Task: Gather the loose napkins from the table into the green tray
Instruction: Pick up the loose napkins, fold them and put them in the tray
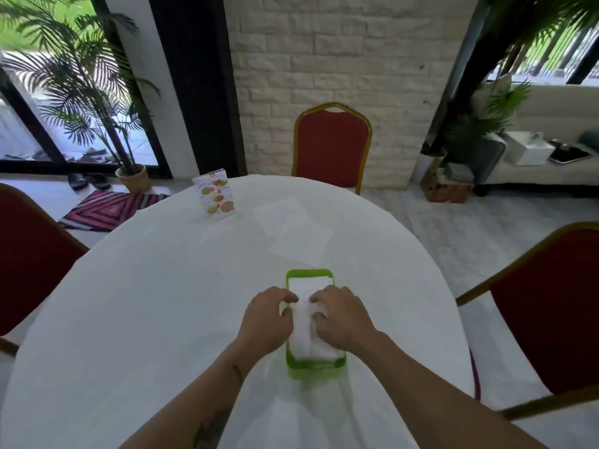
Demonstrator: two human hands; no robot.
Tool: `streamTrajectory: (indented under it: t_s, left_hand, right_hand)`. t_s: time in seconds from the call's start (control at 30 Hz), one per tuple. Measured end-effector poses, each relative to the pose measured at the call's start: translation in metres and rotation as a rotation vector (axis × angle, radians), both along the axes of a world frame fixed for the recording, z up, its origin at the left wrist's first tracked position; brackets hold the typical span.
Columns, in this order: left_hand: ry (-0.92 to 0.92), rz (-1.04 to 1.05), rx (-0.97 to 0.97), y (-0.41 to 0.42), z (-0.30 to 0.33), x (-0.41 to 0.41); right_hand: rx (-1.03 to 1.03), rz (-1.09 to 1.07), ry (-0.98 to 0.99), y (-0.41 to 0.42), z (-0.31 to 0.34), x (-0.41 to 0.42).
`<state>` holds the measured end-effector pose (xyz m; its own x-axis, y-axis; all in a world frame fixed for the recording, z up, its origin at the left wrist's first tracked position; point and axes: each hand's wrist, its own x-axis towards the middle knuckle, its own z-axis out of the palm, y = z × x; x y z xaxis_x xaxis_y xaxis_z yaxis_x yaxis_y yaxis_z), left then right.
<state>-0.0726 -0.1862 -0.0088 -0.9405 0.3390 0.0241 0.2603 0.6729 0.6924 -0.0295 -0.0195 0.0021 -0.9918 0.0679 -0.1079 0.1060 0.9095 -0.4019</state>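
A narrow, bright green plastic tray point(309, 274) sits on the round table draped in white cloth point(146, 303), near the person's edge and a little right of centre. A stack of white paper napkins point(308, 322) fills it, rising a bit above the rim and looking slightly rumpled in the middle.

From the left, the left hand point(263, 319) rests at the tray's left wall, fingers curled in onto the edge of the stack. Just beside it the right hand point(338, 314) does the same from the right side, fingertips bent down into the napkins. The two hands sit close together with only a strip of white showing between them; whether they pinch the paper or merely press it, I cannot tell.

Farther back on the cloth, left of centre, stands a small printed menu card with food pictures point(216, 197). To its right two flat loose white napkins point(291, 228) lie overlapping, well apart from the tray, nothing between them and it. Beyond the far edge stands a red padded chair with a gold frame point(332, 145).
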Motion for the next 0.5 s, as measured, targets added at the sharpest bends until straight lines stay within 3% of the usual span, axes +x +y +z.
streamTrajectory:
  t_s: [0.23,0.5]
  left_hand:
    - [-0.154,0.212,0.249,0.002,0.020,-0.052]
    - [-0.309,0.288,0.227,0.018,-0.004,-0.124]
  right_hand:
    - [-0.365,-0.276,0.064,0.023,0.015,-0.043]
    - [-0.453,-0.406,-0.054,0.077,-0.016,-0.131]
